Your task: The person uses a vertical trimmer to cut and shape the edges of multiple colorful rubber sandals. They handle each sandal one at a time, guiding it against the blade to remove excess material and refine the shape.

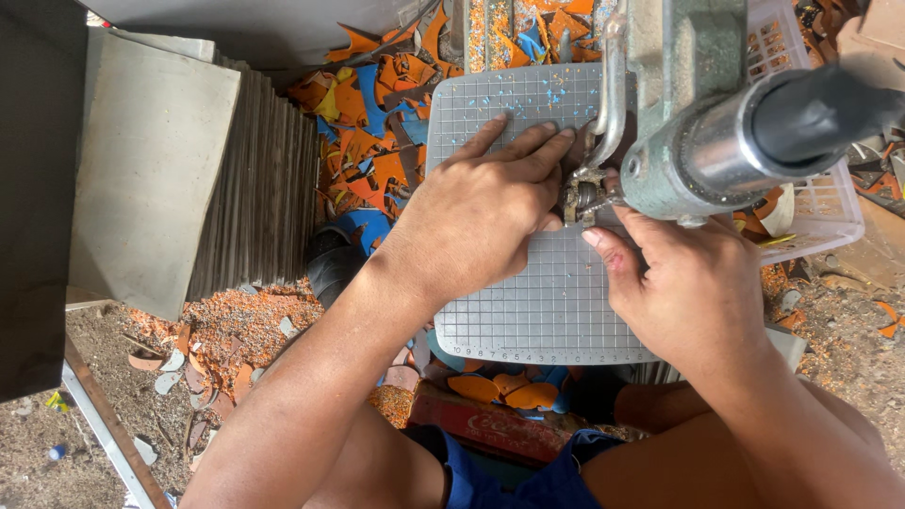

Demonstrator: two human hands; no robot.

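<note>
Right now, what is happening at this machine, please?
A person sits at a green metal machine, both hands on its gridded grey work plate. The left hand lies flat on the plate; the right hand pinches something small at the machine's tool head, too hidden to name. Orange and blue offcuts lie piled behind the plate.

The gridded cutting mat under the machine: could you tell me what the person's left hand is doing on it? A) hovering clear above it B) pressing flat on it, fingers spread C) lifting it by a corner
B: the left hand lies palm-down on the gridded mat, fingers spread beside the machine head.
</note>
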